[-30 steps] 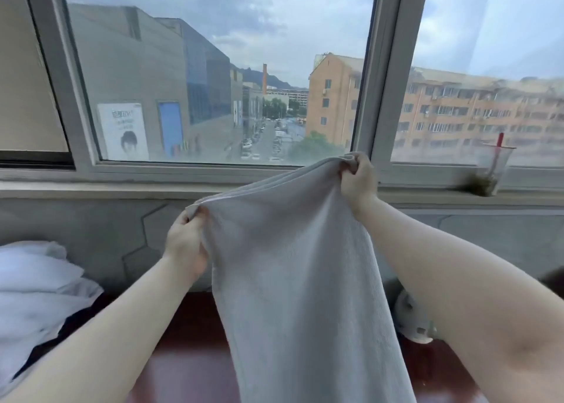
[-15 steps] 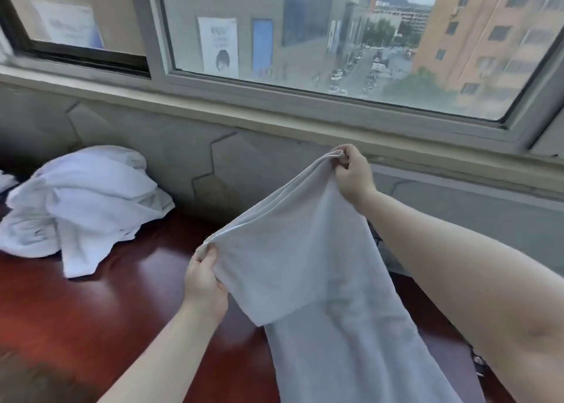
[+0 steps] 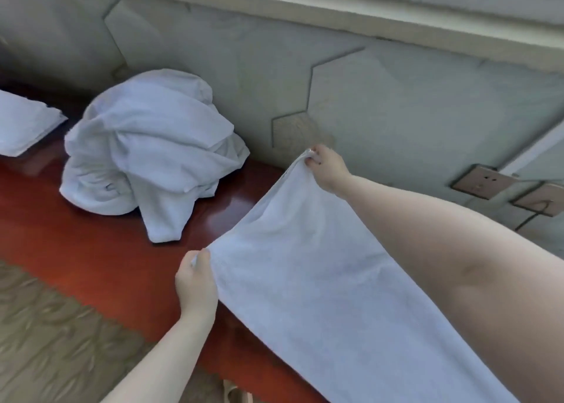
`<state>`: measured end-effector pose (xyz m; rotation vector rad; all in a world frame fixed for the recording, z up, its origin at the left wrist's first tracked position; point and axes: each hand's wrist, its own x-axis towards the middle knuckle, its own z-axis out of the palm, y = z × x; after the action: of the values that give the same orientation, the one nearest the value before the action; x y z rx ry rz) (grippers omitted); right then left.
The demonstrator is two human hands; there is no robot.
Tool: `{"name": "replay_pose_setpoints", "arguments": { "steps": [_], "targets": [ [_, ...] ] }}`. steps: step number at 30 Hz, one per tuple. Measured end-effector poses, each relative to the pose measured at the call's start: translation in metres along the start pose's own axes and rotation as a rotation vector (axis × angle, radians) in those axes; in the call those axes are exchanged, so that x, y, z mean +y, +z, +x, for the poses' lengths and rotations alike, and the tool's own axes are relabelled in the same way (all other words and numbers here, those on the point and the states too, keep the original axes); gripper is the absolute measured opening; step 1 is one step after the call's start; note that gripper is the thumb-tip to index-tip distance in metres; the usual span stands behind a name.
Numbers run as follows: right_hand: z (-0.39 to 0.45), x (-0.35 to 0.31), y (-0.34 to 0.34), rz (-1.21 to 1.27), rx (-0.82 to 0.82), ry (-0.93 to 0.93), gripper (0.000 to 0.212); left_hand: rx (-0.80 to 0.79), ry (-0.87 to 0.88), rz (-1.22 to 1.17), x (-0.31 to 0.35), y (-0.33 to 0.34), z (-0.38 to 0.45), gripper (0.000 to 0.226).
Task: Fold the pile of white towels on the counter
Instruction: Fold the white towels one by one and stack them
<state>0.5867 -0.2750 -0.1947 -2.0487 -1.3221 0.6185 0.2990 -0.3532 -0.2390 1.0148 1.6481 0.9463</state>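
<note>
A white towel point(image 3: 320, 280) stretches over the red-brown counter point(image 3: 100, 250), running off toward the lower right. My left hand point(image 3: 195, 283) pinches its near corner close to the counter's front edge. My right hand point(image 3: 328, 166) pinches the far corner near the wall, slightly raised. The edge between my hands is pulled taut. A crumpled pile of white towels point(image 3: 149, 149) sits on the counter to the left, against the wall. A folded white towel point(image 3: 21, 125) lies at the far left edge.
A grey wall with hexagon seams point(image 3: 335, 97) backs the counter, under a window sill point(image 3: 335, 9). Two wall sockets point(image 3: 482, 183) with a cable sit at the right. Patterned carpet point(image 3: 45, 341) shows below the counter's front edge.
My view has tilted down from the window to the counter. Both hands have lowered the towel from in front of the window to the counter, the left hand dropping to the front edge.
</note>
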Motion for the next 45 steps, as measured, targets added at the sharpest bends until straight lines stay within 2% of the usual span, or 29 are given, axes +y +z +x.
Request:
{"name": "replay_pose_setpoints", "arguments": {
  "steps": [5,10,12,15,16,17,18,20,22,24,27,31,33,35,37,38,40,41,43,45],
  "targets": [
    [0.046,-0.015,0.084,-0.091,-0.187,0.057,0.035,-0.084,0.156,0.358,-0.026,-0.049,0.071,0.043],
    [0.073,-0.029,0.139,-0.08,-0.257,0.141,0.031,-0.124,0.248,0.689,-0.04,-0.086,0.105,0.046],
    [0.077,-0.04,0.151,0.01,-0.24,0.152,0.031,-0.076,0.294,0.71,-0.04,-0.093,0.114,0.041],
    [0.06,-0.06,0.156,0.313,-0.19,0.167,0.044,0.116,0.317,0.672,-0.034,-0.092,0.122,0.009],
    [0.043,-0.064,0.153,0.409,-0.151,0.179,0.046,0.157,0.373,0.651,-0.028,-0.085,0.12,0.019],
    [0.02,-0.065,0.15,0.438,-0.096,0.17,0.047,0.097,0.503,0.634,-0.023,-0.074,0.115,0.024],
    [-0.008,-0.062,0.148,0.389,-0.03,0.153,0.047,-0.036,0.668,0.625,-0.018,-0.057,0.105,0.025],
    [-0.073,-0.039,0.143,0.113,0.07,0.157,0.049,-0.424,0.917,0.679,-0.015,-0.014,0.076,0.037],
    [-0.138,-0.003,0.132,-0.184,0.12,0.272,0.053,-0.712,0.969,0.817,-0.02,0.03,0.041,0.053],
    [-0.194,0.034,0.115,-0.33,0.149,0.416,0.056,-0.854,0.941,0.989,-0.03,0.065,0.017,0.064],
    [-0.259,0.079,0.082,-0.417,0.194,0.605,0.057,-0.903,0.981,1.202,-0.046,0.089,-0.004,0.068],
    [-0.332,0.127,0.041,-0.485,0.243,0.839,0.058,-0.829,1.049,1.175,-0.048,0.09,-0.012,0.094],
    [-0.357,0.146,0.024,-0.461,0.27,0.939,0.062,-0.814,1.001,1.21,-0.044,0.095,-0.015,0.088],
    [-0.382,0.159,0.008,-0.377,0.378,1.108,0.069,-0.818,0.912,1.212,-0.044,0.104,-0.032,0.079],
    [-0.409,0.169,-0.005,-0.236,0.574,1.281,0.08,-0.944,1.007,1.155,-0.051,0.113,-0.069,0.075],
    [-0.421,0.171,-0.01,-0.198,0.64,1.325,0.082,-1.082,1.101,1.104,-0.055,0.118,-0.095,0.077],
    [-0.434,0.175,-0.016,-0.188,0.662,1.307,0.069,-1.404,1.282,1.019,-0.071,0.13,-0.151,0.081],
    [-0.435,0.178,-0.019,-0.169,0.651,1.275,0.061,-1.511,1.376,0.996,-0.081,0.136,-0.178,0.083],
    [-0.431,0.183,-0.025,-0.154,0.66,1.202,0.058,-1.555,1.497,1.036,-0.095,0.155,-0.222,0.087],
    [-0.426,0.191,-0.03,-0.217,0.65,1.034,0.059,-1.44,1.522,1.136,-0.104,0.174,-0.247,0.084]
  ]
}}
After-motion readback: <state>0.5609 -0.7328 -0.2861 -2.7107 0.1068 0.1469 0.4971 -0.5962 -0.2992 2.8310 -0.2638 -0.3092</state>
